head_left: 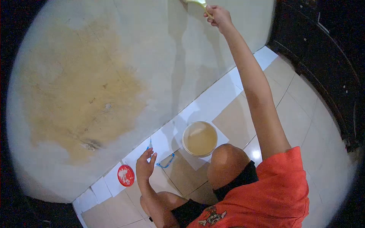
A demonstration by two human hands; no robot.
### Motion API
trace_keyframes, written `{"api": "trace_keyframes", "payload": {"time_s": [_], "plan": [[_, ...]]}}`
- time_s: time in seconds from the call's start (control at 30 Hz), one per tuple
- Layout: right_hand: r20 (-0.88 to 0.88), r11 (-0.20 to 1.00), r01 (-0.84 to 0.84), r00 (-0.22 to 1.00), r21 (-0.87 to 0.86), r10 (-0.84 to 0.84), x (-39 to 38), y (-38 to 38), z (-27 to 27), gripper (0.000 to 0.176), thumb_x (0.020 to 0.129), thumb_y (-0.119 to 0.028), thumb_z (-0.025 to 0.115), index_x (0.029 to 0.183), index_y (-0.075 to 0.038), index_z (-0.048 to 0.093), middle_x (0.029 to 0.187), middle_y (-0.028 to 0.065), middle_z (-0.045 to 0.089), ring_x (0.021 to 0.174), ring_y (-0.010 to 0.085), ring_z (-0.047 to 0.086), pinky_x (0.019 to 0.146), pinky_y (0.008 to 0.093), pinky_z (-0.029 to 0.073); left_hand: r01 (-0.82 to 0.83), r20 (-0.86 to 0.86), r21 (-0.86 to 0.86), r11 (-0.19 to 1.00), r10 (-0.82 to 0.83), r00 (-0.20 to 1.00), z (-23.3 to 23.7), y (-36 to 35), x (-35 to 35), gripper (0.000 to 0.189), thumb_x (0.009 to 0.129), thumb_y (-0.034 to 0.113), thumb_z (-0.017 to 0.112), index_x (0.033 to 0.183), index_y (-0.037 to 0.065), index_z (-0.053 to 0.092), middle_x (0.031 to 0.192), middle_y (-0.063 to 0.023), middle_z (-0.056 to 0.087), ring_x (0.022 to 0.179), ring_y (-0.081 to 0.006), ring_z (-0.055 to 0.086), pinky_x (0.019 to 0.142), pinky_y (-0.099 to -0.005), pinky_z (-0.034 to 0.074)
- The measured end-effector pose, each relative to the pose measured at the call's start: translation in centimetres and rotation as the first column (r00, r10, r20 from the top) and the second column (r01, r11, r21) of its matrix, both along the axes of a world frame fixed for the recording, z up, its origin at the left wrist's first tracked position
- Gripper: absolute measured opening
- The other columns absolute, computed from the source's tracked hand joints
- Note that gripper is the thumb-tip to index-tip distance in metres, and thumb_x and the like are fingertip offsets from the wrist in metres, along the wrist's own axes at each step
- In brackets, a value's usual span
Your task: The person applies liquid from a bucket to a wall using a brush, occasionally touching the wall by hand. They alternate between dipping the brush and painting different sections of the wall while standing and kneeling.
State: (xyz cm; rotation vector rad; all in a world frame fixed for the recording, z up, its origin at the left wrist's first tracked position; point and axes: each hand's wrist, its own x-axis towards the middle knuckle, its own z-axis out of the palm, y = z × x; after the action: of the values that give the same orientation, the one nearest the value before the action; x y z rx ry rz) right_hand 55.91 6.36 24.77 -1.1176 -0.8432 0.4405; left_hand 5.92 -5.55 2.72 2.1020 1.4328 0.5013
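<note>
My right hand (218, 18) is stretched out high against the pale wall (152, 57), its fingers wrapped around the handle of a paintbrush (198, 3). The brush handle is pale yellow, and its head is partly cut off by the top edge of the view. Low at the left, my left hand (144, 165) hangs with thumb and fingers apart, holding nothing. Close by it are a red lid (126, 175) with white smears and a blue-edged strip (166, 161). An open round tub (184, 141) of tan liquid stands on white paper near my knee.
A large tan patch (83, 87) with chipped spots marks the wall. White paper sheets (201, 104) line the floor along the wall's foot. Beige tiles (235, 117) cover the floor. Dark furniture (323, 49) stands along the right side.
</note>
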Motion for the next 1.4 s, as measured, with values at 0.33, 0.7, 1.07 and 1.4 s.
{"api": "trace_keyframes", "payload": {"time_s": [0.33, 0.7, 1.07, 1.4], "plan": [[-0.029, 0.923, 0.115, 0.99, -0.367, -0.135, -0.5, 1.7, -22.3, 0.015, 0.082, -0.02, 0.054, 0.085, -0.005, 0.055, 0.06, 0.0052, 0.057, 0.041, 0.0098, 0.044, 0.034, 0.0245, 0.031, -0.08, 0.03, -0.026, 0.996, 0.081, 0.996, 0.7, -1.0, 0.0, 0.036, 0.081, 0.026, 0.062, 0.108, 0.002, 0.058, 0.099, -0.0161, 0.063, 0.094, -0.0251, 0.061, 0.079, -0.0336, 0.047], [0.227, 0.647, 0.237, 0.969, -0.725, -0.101, -0.6, -2.3, -34.5, 0.02, 0.074, -0.024, 0.058, 0.073, -0.004, 0.057, 0.057, 0.0086, 0.06, 0.039, 0.0111, 0.048, 0.034, 0.0268, 0.036, -0.063, 0.027, -0.039, 0.997, 0.064, 0.998, 0.4, -0.7, 0.1, 0.036, 0.082, 0.026, 0.061, 0.108, 0.002, 0.058, 0.099, -0.0163, 0.063, 0.093, -0.0254, 0.061, 0.08, -0.0334, 0.047], [0.15, 0.863, 0.1, 0.988, -0.495, -0.029, -6.4, -0.6, -14.8, 0.021, 0.073, -0.022, 0.057, 0.068, -0.002, 0.06, 0.056, 0.0082, 0.058, 0.044, 0.0142, 0.051, 0.04, 0.0282, 0.038, -0.043, 0.082, -0.057, 0.997, 0.048, 0.996, -0.4, 0.8, -0.2, 0.036, 0.081, 0.027, 0.06, 0.108, 0.003, 0.058, 0.1, -0.0157, 0.063, 0.093, -0.0269, 0.061, 0.079, -0.0342, 0.047], [0.048, 0.996, -0.08, 0.996, -0.027, 0.082, -6.5, 0.0, -7.7, 0.023, 0.084, -0.023, 0.059, 0.093, -0.003, 0.054, 0.064, 0.0059, 0.06, 0.044, 0.0082, 0.047, 0.036, 0.0221, 0.033, -0.043, 0.022, -0.084, 0.996, 0.045, 0.999, -0.8, 0.8, -0.1, 0.038, 0.081, 0.03, 0.06, 0.109, 0.004, 0.058, 0.101, -0.0149, 0.063, 0.095, -0.0258, 0.061, 0.078, -0.0338, 0.047]]}}
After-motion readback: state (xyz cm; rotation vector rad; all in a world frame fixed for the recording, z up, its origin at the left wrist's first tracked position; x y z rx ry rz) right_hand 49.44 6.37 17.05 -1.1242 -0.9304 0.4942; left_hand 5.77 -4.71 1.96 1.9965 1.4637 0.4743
